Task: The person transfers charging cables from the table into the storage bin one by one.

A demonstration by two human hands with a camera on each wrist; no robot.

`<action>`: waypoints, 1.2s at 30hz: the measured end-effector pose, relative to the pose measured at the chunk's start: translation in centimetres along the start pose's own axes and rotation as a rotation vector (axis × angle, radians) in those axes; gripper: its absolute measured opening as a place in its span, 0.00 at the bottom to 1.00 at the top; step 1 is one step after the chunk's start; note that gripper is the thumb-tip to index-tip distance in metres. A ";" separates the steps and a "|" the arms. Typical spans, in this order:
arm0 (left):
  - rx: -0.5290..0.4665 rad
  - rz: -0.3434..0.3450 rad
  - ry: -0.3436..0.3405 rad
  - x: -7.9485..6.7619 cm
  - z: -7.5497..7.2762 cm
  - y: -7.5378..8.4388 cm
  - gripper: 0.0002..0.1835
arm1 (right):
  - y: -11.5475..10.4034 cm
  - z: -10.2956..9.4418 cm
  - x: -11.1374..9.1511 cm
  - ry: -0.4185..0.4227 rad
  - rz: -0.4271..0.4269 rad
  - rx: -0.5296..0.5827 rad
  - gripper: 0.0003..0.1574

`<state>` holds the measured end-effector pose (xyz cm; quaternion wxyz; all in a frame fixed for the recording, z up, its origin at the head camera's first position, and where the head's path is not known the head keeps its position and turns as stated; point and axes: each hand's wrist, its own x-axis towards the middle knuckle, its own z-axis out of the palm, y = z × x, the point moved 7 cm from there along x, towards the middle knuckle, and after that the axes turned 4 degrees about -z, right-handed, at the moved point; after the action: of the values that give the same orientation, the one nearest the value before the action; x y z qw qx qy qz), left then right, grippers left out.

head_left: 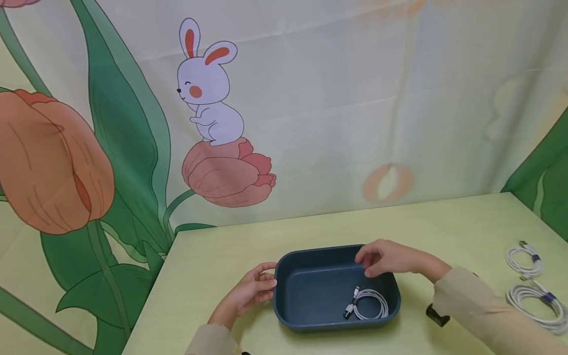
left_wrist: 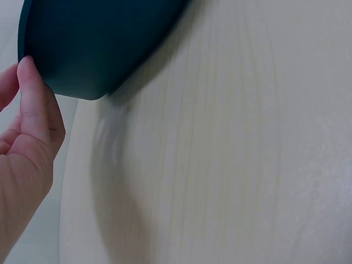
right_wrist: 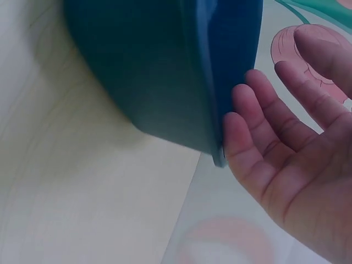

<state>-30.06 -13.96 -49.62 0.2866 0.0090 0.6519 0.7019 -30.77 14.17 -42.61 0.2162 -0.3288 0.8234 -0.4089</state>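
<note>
A dark blue rectangular bin [head_left: 319, 291] stands on the table. In its front right corner lies a coiled white charging cable [head_left: 372, 303] with a dark strap. At the bin's left end my left hand [head_left: 255, 286] pinches the rim, thumb tip at the edge and fingers along the outer wall; the left wrist view shows these fingers [left_wrist: 34, 104] against the wall. Over the back right part of the bin hovers my right hand [head_left: 386, 257], fingers loosely bent with nothing between them. In the right wrist view its fingertips [right_wrist: 237, 129] overlap the rim.
Two more coiled white cables, a smaller one [head_left: 523, 261] and a larger one [head_left: 537, 301], lie at the table's right side beyond my right forearm. Behind the pale table [head_left: 213, 256] hangs a printed cloth [head_left: 310, 123] with a rabbit and tulips.
</note>
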 end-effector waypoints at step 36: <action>-0.003 -0.001 0.010 0.1 -0.2 -0.2 0.25 | 4.2 -4.5 -4.9 0.106 0.152 0.055 0.19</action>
<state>-30.15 -14.05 -49.91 0.2838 0.0047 0.6522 0.7029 -31.71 22.00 -43.07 0.2118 -0.2373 0.8446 -0.4307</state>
